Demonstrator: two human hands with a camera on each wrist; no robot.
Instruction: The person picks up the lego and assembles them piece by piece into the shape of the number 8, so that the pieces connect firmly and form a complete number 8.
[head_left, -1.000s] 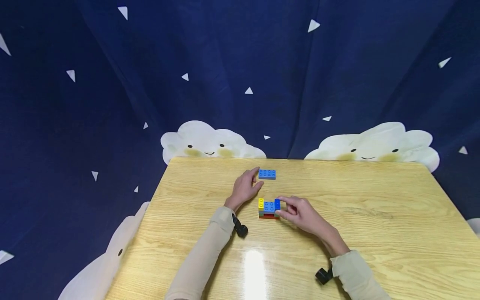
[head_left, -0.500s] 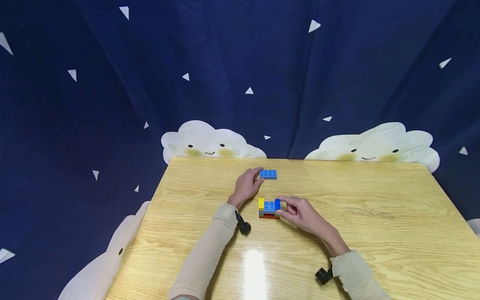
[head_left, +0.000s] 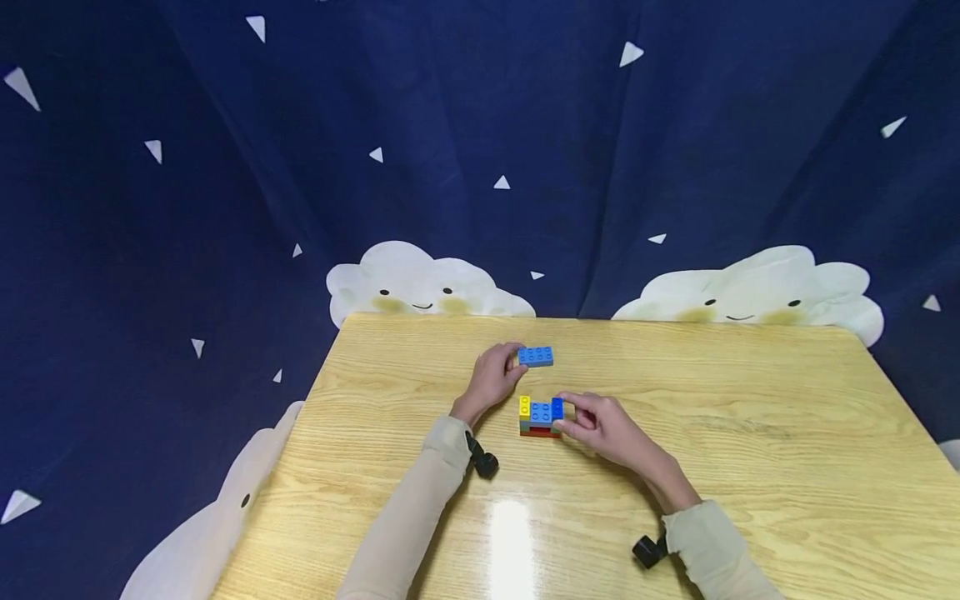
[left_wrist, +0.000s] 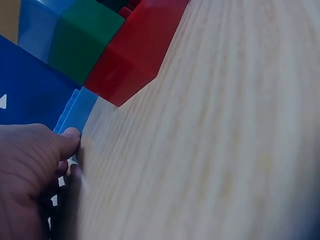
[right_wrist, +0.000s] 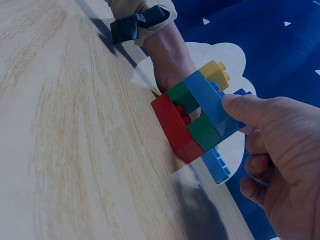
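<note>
My left hand pinches the left end of a blue toy building brick near the table's far side. In the left wrist view, the thumb lies against this brick's side. Closer to me stands a small brick structure: a red brick at the bottom, two green bricks with a gap between, and a blue brick across them. A yellow brick tops its left end. My right hand pinches the dark blue brick on its right end, mostly hidden by the thumb in the right wrist view.
The wooden table reaches back to a dark blue curtain with white triangles and clouds. Black wrist cameras stick out from both sleeves. Glare shows on the table's near part.
My left hand has closed in on the far blue brick, taken its left end, and drawn it slightly toward me, tilting it a little. The right hand and the structure stay in place.
</note>
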